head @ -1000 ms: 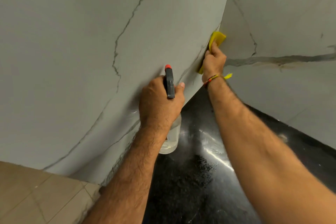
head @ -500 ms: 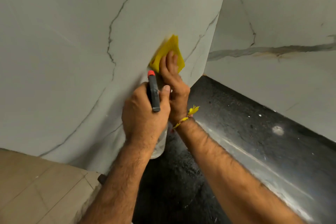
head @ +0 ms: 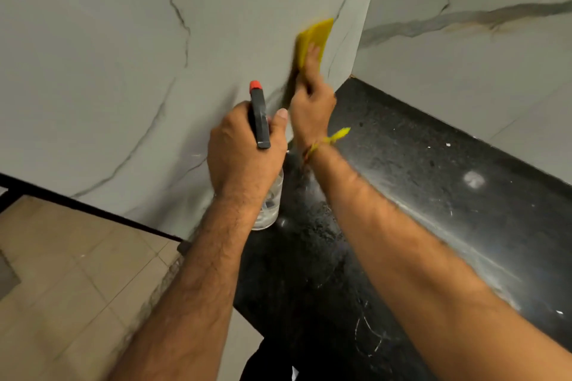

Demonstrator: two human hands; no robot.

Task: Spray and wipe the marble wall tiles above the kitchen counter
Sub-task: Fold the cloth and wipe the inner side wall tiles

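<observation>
Over the glossy black stone counter (head: 433, 195), the left hand (head: 244, 151) grips a clear plastic spray bottle (head: 269, 198) with a black trigger head. Just beyond, the right hand (head: 312, 102) presses a yellow cloth (head: 314, 37) flat-fingered against the white grey-veined marble wall tiles (head: 93, 56).

right hand (head: 312, 108) and yellow cloth (head: 313, 39) slid right toward corner, now blurred

The left hand (head: 244, 151) holds the spray bottle (head: 268, 192) over the desk (head: 418, 182), just left of the right hand (head: 311, 102), which presses the cloth (head: 312, 37) onto the left wall (head: 108, 56); the back wall (head: 479, 71) stands behind the desk, the floor (head: 62, 272) lower left
</observation>
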